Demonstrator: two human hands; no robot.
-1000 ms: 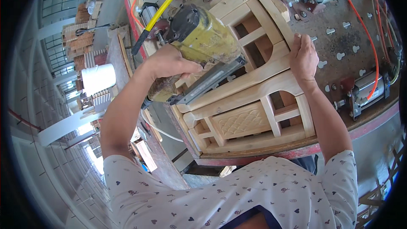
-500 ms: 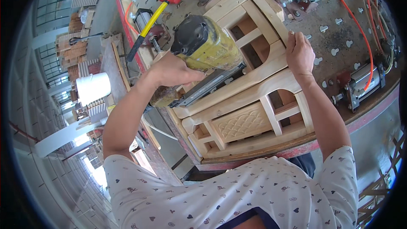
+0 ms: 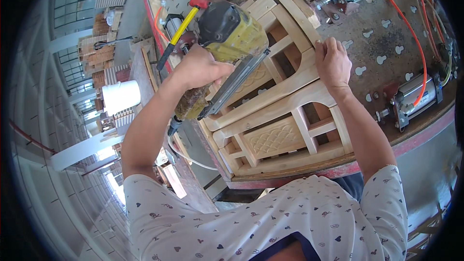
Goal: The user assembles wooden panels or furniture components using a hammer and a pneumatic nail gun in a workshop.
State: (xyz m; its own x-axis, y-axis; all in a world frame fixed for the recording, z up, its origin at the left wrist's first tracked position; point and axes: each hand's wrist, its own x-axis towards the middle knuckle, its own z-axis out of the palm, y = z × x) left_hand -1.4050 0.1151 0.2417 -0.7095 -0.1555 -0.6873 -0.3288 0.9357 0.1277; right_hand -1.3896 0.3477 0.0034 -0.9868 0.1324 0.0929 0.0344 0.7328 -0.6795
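My left hand (image 3: 200, 70) is wrapped round the grip of a worn yellow and black nail gun (image 3: 237, 34), with its long grey magazine angled over a pale wooden frame. Below the gun lies this frame (image 3: 302, 75), which has a curved rail, crossbars and a carved panel partly hidden by the tool. My right hand (image 3: 333, 63) rests at the end of the curved wooden strip (image 3: 290, 7), fingers curled and pressed together; what they hold, if anything, is hidden. Nearer to me sits a second frame (image 3: 275, 137) with a scale-patterned panel.
Metal air cylinders (image 3: 415, 94) with orange hoses stand on the perforated metal bench top (image 3: 382, 34). A hammer (image 3: 181, 31) with a yellow and black handle lies beyond the nail gun. To the left are a white bucket (image 3: 121, 96) and stacked wood pieces (image 3: 99, 48).
The nail gun has shifted and tilted in my left hand, uncovering more of the carved panel beneath. My right hand has moved slightly left along the frame's corner. The whole view has turned a little.
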